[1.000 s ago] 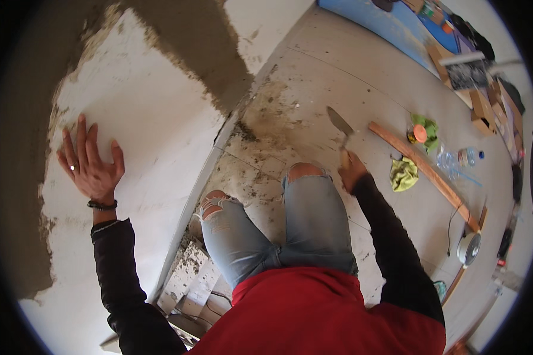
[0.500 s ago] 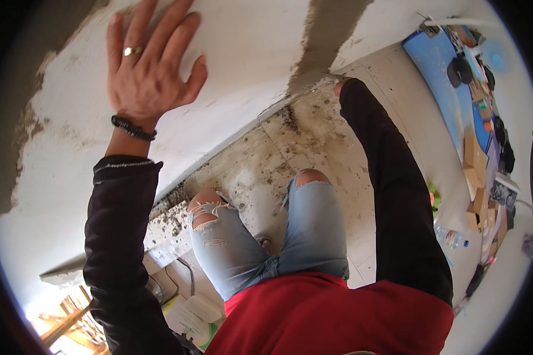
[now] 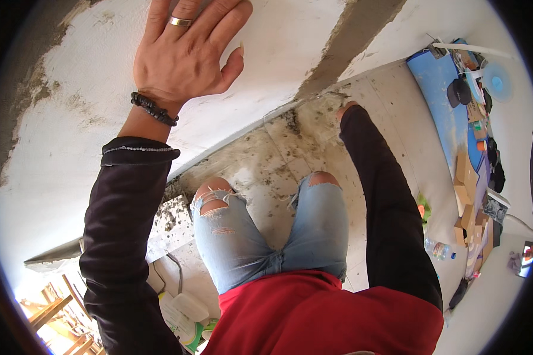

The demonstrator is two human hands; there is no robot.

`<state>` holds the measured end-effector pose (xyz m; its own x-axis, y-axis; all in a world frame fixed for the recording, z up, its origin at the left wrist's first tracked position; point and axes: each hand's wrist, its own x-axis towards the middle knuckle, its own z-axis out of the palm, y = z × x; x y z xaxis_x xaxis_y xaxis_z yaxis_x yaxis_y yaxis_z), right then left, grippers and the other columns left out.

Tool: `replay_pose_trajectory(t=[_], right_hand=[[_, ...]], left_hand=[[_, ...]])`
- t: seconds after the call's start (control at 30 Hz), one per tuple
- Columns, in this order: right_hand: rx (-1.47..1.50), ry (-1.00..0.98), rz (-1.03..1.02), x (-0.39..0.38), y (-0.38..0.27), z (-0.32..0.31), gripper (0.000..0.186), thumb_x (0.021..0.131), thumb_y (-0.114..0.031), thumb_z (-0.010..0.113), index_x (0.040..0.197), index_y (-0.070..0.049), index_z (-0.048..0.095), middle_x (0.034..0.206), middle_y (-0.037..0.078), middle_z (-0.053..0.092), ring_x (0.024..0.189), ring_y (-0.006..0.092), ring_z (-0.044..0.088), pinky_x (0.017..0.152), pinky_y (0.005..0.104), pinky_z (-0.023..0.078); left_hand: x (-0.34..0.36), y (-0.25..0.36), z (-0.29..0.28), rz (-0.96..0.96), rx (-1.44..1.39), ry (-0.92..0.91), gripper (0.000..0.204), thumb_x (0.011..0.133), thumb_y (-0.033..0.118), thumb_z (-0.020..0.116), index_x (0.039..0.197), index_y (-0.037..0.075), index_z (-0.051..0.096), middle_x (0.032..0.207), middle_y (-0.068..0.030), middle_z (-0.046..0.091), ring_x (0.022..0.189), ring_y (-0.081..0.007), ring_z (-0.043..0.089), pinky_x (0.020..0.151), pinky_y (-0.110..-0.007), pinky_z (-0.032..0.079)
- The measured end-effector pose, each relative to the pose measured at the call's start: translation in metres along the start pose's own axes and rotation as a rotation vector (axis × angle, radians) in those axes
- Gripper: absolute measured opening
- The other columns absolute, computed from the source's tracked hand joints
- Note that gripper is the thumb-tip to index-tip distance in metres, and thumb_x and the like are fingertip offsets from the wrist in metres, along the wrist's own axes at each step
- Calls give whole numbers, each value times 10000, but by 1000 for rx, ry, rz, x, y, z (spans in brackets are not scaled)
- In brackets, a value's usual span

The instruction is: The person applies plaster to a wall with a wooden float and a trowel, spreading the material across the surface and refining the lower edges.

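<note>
Plaster (image 3: 19, 83), grey-brown and ragged-edged, is spread down the far left of the white wall (image 3: 71, 136). Lower down, wooden pieces (image 3: 50, 312) are brightly lit. Next comes the left hand (image 3: 186, 56), placed palm-in against the wall between two plastered areas; its fingers are held apart, nothing is gripped, and their tips are cut off by the upper edge. A ring (image 3: 180, 22) is worn on it, and a dark bracelet (image 3: 154, 109) at the wrist. Torn jeans (image 3: 231, 251) are seen below, above blotched floor tiles (image 3: 249, 154). Rightward, a plaster strip (image 3: 350, 47) is run down to the wall's foot. Near that end the right hand (image 3: 346, 110) is extended, mostly hidden by its dark sleeve (image 3: 388, 183); whether its grip is closed on anything cannot be told. Farther right are a clear bottle (image 3: 438, 249), cardboard boxes (image 3: 466, 177) and a blue mat (image 3: 437, 97).
</note>
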<state>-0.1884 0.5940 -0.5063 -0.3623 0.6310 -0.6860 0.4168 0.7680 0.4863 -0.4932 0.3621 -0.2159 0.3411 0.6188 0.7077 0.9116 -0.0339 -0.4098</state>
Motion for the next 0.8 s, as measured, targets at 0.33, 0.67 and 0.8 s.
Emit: replay_pose_trajectory(t=[0.33, 0.67, 0.8], right_hand=[[136, 42, 7, -6, -51, -52, 266, 899, -198, 548, 1111, -95, 671, 1204, 70, 646, 1110, 241, 603, 884, 402, 499], [365, 58, 50, 15, -36, -51, 237, 886, -191, 554, 1039, -72, 690, 1183, 98, 652, 1077, 262, 618, 861, 397, 506], [470, 119, 46, -11, -84, -48, 230, 881, -188, 556, 1010, -62, 698, 1174, 109, 655, 1064, 271, 624, 852, 395, 508]], left_hand=[[-6, -4, 1, -3, 18, 0, 392, 712, 303, 607, 1053, 114, 641, 1412, -42, 496, 1383, -294, 347, 1131, -556, 213], [-3, -2, -3, 23, 9, 4, 396, 695, 303, 615, 1036, 106, 645, 1397, -35, 511, 1381, -295, 350, 1144, -552, 190], [-3, 1, 0, -9, 31, -3, 395, 674, 292, 618, 1017, 99, 653, 1384, -42, 526, 1374, -303, 363, 1140, -558, 195]])
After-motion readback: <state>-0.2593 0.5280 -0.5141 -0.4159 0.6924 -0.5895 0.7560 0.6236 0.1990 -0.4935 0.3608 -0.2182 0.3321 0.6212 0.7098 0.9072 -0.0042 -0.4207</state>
